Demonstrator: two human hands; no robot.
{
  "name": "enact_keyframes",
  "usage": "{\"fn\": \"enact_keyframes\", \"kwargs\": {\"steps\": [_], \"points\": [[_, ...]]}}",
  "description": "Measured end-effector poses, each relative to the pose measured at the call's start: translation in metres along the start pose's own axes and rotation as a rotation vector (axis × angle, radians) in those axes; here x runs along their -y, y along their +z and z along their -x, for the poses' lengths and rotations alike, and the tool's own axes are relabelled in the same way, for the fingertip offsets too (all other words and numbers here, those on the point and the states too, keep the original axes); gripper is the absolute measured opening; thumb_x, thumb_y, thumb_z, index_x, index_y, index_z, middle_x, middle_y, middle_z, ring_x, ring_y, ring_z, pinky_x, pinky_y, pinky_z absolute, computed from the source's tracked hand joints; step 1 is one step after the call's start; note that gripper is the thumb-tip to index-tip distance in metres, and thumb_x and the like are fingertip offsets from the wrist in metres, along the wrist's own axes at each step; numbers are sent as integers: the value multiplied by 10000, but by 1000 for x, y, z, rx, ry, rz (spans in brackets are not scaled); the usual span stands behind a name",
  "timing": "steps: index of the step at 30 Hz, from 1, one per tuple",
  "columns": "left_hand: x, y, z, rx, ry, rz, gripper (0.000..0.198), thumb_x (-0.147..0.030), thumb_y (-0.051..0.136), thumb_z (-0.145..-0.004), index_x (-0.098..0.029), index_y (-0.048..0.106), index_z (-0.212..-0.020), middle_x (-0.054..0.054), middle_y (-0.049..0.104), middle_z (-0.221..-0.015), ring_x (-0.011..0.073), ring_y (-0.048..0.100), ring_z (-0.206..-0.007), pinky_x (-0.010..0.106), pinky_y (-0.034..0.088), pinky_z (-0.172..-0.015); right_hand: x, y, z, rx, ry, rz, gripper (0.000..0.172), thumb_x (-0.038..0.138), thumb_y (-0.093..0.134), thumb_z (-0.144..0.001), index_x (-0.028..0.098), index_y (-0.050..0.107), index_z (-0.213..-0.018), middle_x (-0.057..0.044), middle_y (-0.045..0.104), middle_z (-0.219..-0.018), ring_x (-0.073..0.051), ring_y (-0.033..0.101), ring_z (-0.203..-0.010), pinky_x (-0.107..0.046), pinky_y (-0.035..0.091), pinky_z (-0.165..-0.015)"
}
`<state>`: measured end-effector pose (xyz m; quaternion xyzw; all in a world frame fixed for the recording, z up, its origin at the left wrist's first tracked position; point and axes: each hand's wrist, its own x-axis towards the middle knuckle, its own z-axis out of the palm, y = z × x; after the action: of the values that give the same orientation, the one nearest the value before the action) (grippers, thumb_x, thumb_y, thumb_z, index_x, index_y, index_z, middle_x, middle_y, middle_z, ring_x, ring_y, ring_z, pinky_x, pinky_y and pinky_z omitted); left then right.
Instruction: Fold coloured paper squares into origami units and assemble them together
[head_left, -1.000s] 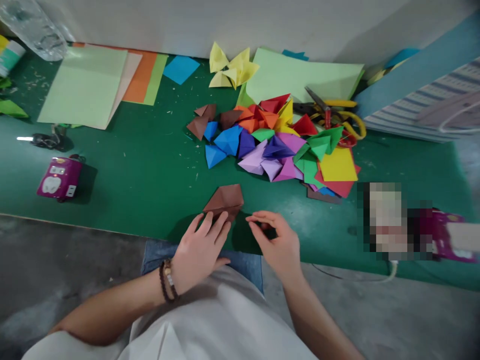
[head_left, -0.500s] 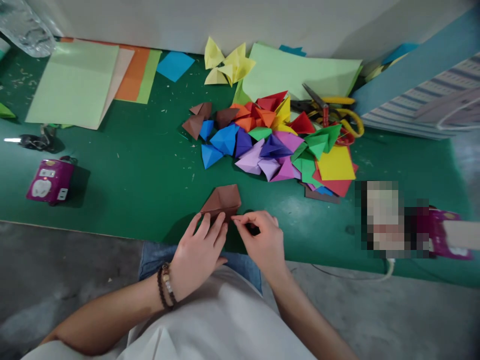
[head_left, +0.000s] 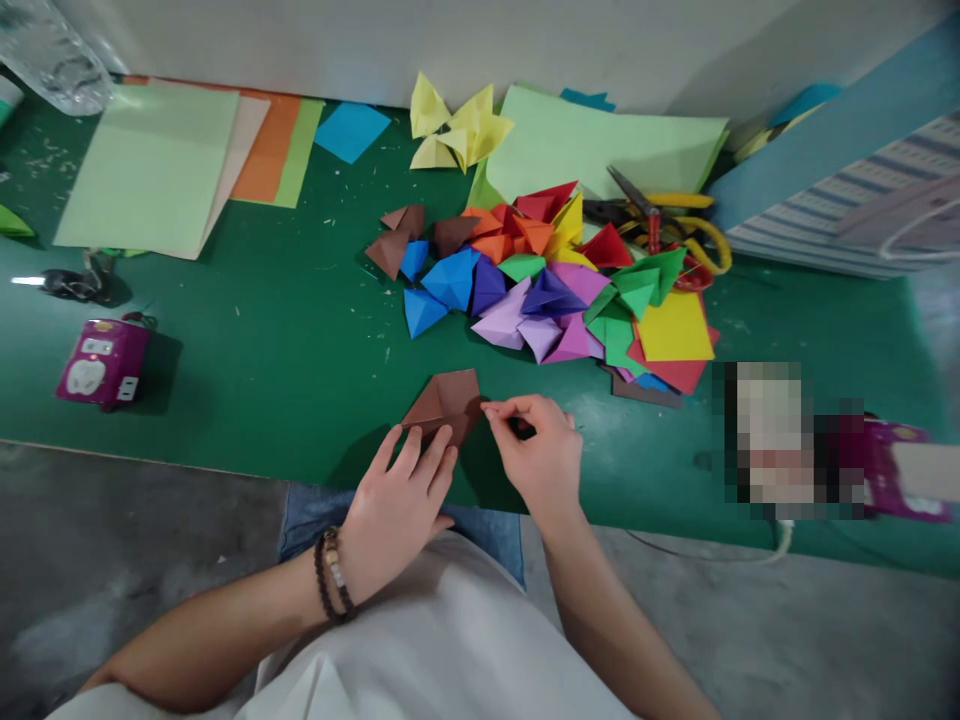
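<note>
A folded brown paper piece (head_left: 446, 399) lies on the green table (head_left: 285, 350) close to its near edge. My left hand (head_left: 397, 500) rests with its fingers stretched flat on the near corner of the brown paper, pressing it down. My right hand (head_left: 536, 450) is curled in a pinch, thumb and forefinger meeting at the paper's right edge. A bead bracelet circles my left wrist.
A heap of folded coloured paper shapes (head_left: 540, 280) lies beyond. Yellow-handled scissors (head_left: 667, 225) sit behind it. Flat paper sheets (head_left: 150, 165) lie at the back left, a light green sheet (head_left: 600, 145) at the back. A purple device (head_left: 101, 360) stands at left.
My right hand has moved left and then up along the brown paper's right edge, closing its pinch there. The left hand has stayed put on the paper.
</note>
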<state>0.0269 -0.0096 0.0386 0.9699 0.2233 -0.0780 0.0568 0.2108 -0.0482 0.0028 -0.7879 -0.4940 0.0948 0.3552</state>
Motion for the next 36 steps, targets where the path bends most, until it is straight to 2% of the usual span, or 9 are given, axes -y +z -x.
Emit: {"fn": "enact_keyframes", "kwargs": {"steps": [4, 8, 10, 13, 17, 21, 25, 30, 36], "points": [[-1, 1, 1, -3, -3, -1, 713, -530, 590, -828, -133, 434, -1400, 99, 365, -1512, 325, 397, -1303, 512, 312, -1117, -9, 1, 0, 14, 39, -67, 99, 303, 640, -836, 229, 597, -786, -27, 741, -818, -207, 631, -723, -387, 434, -745], [4, -1, 2, -12, 7, 7, 714, -545, 590, -823, -140, 444, -1392, 84, 364, -1514, 326, 385, -1312, 522, 286, -1127, -16, -8, 0, 19, 39, -129, 111, 290, 608, -855, 237, 651, -944, -45, 720, -901, -200, 622, -755, -361, 490, -700], [13, -2, 2, -19, 49, 28, 670, -554, 569, -835, -149, 481, -1361, 67, 385, -1504, 324, 376, -1321, 530, 273, -1130, -19, -15, -4, 39, -66, -64, 189, 250, 577, -870, 247, 652, -1043, -59, 708, -973, -205, 610, -790, -369, 503, -710], [35, -2, 1, -41, 164, 73, 577, -544, 554, -851, -174, 546, -1295, 42, 431, -1476, 315, 342, -1353, 527, 241, -1143, -25, -22, -14, 123, -310, 26, 297, 171, 520, -886, 260, 632, -1146, -68, 675, -1132, -234, 598, -960, -419, 502, -825], [62, -3, -2, -73, 282, 113, 682, -584, 613, -789, -237, 481, -1361, 59, 490, -1426, 321, 331, -1371, 547, 219, -1140, -37, -22, -26, 200, -497, 81, 321, 152, 521, -890, 290, 652, -1148, -61, 648, -1206, -234, 589, -988, -441, 506, -857], [74, -5, -6, -79, 343, 119, 713, -636, 609, -759, -249, 501, -1348, 68, 521, -1394, 326, 330, -1378, 568, 185, -1149, -41, -20, -28, 256, -629, 140, 321, 133, 522, -886, 316, 686, -1093, -32, 676, -1165, -225, 584, -993, -427, 504, -863], [71, -4, -5, -102, 309, 84, 698, -665, 526, -800, -186, 541, -1307, 90, 473, -1440, 329, 300, -1396, 561, 163, -1160, -39, -23, -19, 250, -715, 234, 245, 167, 565, -880, 318, 718, -998, -27, 676, -1171, -227, 580, -998, -398, 505, -825], [51, 4, 1, -126, 227, 64, 707, -594, 515, -849, -71, 498, -1325, 165, 484, -1415, 285, 371, -1364, 440, 245, -1159, -39, -30, -3, 307, -746, 241, 221, 196, 598, -876, 335, 712, -1005, -7, 673, -1196, -223, 580, -1059, -391, 495, -863], [46, 8, 5, -126, 256, 73, 713, -577, 625, -783, -108, 511, -1307, 193, 449, -1434, 318, 370, -1364, 472, 294, -1128, -36, -31, -6, 392, -714, 77, 175, 223, 598, -884, 317, 714, -977, 4, 735, -1020, -202, 607, -1003, -382, 501, -832]]}}
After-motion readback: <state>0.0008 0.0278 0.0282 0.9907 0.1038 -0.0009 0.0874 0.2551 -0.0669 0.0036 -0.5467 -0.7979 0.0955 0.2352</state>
